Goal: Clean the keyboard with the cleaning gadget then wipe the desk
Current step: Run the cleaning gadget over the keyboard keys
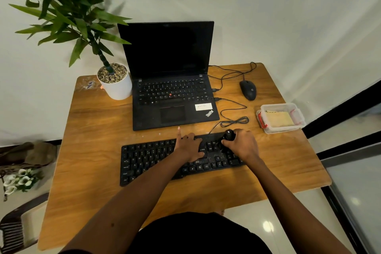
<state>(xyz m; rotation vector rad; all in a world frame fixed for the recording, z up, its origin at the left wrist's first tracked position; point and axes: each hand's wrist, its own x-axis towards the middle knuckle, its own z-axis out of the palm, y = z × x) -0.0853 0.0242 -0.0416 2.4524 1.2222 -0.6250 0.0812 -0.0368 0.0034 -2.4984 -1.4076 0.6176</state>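
Hands (189, 147) on the dust-flecked black keyboard (148, 159) — right hand (244, 146) grips the gadget (228, 135).

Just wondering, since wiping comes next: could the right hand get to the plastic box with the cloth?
Probably yes. The plastic box sits just beyond the right hand, with bare desk between; but that hand grips the cleaning gadget.

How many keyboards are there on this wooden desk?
2. A separate black plastic keyboard lies near the front edge. The other is built into the open black laptop just behind it. Nothing suggests a hidden one.
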